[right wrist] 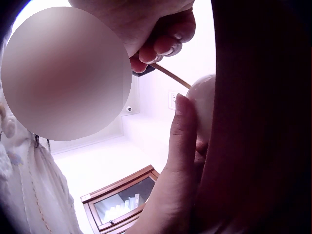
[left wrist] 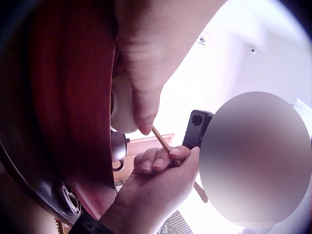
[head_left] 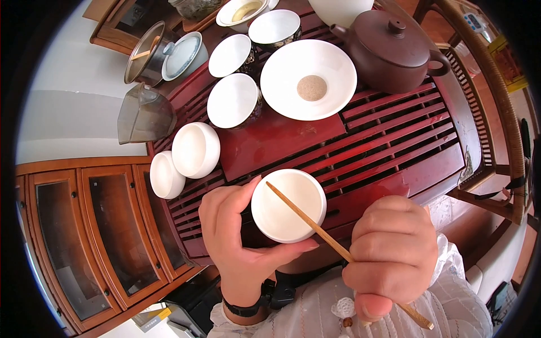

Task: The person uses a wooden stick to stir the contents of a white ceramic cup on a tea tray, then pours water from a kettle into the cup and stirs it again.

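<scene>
One left hand [head_left: 234, 242] holds round white cup [head_left: 277, 218] | right hand [head_left: 391, 250] grips brown wooden stick [head_left: 322, 232] | hard poke might tip cup

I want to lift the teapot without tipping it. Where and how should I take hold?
Probably by its handle, from the right, with the right hand once that sets down the wooden stick: in the head view the loop juts from the teapot's right side, opposite the spout.

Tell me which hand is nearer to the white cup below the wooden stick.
Left. The left hand grips the cup; the right hand, apart from it, holds the stick.
</scene>
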A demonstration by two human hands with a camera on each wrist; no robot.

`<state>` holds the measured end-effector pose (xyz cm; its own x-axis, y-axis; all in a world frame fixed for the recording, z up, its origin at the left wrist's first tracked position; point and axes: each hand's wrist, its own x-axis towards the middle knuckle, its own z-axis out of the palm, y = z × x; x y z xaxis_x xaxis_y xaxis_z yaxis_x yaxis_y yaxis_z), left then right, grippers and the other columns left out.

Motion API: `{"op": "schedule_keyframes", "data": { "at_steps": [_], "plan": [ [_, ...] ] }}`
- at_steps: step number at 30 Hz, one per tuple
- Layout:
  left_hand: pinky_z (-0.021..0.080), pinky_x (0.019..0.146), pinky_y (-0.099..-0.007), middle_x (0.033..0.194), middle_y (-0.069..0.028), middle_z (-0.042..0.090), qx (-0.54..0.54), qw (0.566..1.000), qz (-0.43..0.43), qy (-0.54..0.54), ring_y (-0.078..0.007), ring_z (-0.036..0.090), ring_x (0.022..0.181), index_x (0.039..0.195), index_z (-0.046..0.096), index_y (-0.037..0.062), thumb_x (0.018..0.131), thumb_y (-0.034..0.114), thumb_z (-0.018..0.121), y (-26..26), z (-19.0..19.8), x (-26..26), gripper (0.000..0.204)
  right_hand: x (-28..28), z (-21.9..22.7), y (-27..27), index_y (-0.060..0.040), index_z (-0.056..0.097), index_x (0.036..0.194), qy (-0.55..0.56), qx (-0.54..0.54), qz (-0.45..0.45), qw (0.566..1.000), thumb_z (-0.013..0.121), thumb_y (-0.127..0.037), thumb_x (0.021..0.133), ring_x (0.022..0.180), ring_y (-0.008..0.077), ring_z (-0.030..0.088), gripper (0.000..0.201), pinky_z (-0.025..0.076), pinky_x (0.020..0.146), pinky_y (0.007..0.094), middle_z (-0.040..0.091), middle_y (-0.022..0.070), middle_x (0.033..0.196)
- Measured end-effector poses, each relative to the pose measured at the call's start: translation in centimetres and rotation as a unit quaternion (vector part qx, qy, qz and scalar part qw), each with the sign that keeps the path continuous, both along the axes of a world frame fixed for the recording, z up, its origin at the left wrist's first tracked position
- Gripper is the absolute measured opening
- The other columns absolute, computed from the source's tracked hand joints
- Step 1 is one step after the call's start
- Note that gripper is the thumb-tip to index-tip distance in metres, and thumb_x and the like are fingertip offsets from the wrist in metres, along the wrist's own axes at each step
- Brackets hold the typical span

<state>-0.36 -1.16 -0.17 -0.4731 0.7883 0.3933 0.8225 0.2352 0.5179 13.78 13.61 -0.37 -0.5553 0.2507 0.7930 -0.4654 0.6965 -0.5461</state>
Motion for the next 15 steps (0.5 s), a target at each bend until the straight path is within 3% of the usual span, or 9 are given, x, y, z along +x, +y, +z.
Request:
{"op": "schedule_keyframes", "data": {
  "at_steps": [15],
  "plan": [
    [0.044, 0.084, -0.0401, 0.102, -0.0070, 0.061, -0.001, 1.000, 0.000, 0.000, -0.0268, 0.057, 0.092, 0.115, 0.062, 0.0034, 0.045, 0.042, 0.093, -0.04, -0.01, -0.06, 0.086, -0.08, -0.48, -0.02, -0.0070, 0.056, 0.071, 0.020, -0.030, 0.014, 0.999, 0.044, -0.041, 0.102, 0.046, 0.0160, 0.049, 0.047, 0.036, 0.042, 0.0275, 0.049, 0.0011, 0.059]
  ]
}}
